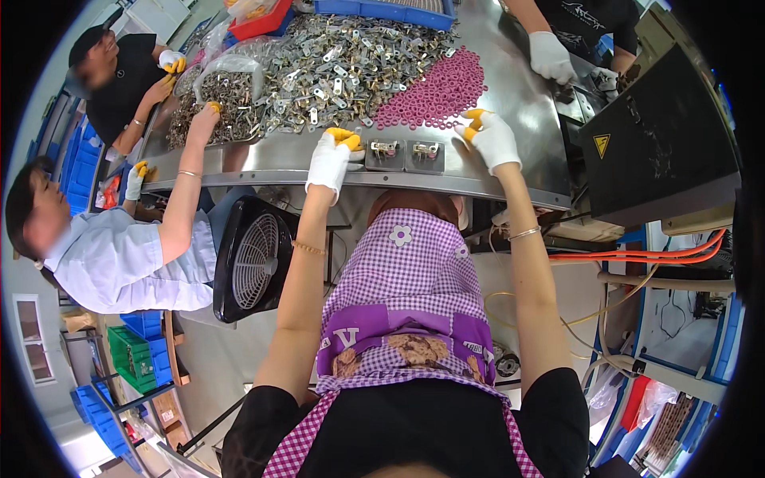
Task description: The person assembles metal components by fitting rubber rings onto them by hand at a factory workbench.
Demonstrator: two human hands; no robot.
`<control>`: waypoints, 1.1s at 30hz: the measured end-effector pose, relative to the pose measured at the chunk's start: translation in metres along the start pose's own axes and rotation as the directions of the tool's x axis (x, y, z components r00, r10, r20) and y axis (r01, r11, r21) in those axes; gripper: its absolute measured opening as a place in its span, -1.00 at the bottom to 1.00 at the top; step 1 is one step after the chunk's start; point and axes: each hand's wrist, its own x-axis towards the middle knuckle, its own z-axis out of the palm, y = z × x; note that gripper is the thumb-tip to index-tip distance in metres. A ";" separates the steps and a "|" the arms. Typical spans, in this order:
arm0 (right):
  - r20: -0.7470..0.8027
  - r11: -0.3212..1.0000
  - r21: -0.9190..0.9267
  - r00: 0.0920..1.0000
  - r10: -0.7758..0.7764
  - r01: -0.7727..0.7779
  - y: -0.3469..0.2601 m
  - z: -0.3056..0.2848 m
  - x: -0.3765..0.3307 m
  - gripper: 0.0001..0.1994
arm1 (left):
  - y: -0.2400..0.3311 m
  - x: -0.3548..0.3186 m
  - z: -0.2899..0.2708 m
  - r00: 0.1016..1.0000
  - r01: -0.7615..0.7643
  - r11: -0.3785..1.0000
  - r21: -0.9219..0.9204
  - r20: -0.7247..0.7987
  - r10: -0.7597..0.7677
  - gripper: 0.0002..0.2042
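My left hand (328, 162), in a white glove with yellow fingertips, is closed at the near edge of the metal parts pile (327, 80). What its fingers hold is too small to make out. Just right of it, two small dark square fixtures (385, 155) stand side by side at the table's front edge, each with a small metal part on top. Gloved the same way, my right hand (496, 142) is at the near right border of a heap of pink rings (434, 92). Its thumb and fingers curl toward each other; whatever is between them cannot be made out.
Bags of small parts (227, 95) and a blue tray (390, 12) lie on the metal table (267, 155). A black fan (255, 259) stands at my left. Two people work on the left, another at the far right beside a black box (657, 143).
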 end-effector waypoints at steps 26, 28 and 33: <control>0.238 0.914 -0.118 0.905 -0.353 0.388 -0.021 0.030 -0.032 -0.76 | 0.043 -0.027 0.063 0.923 -0.381 0.698 0.606 0.202 0.329 -0.85; 0.191 0.942 -0.096 0.935 -0.300 0.322 -0.022 0.034 -0.040 -0.74 | 0.023 -0.019 0.074 0.859 -0.462 0.330 0.823 0.322 0.399 -0.86; 0.144 0.838 -0.195 0.860 -0.490 0.510 -0.014 0.032 -0.042 -0.67 | 0.016 -0.017 0.069 0.658 -0.569 -0.020 0.822 0.469 0.589 -0.79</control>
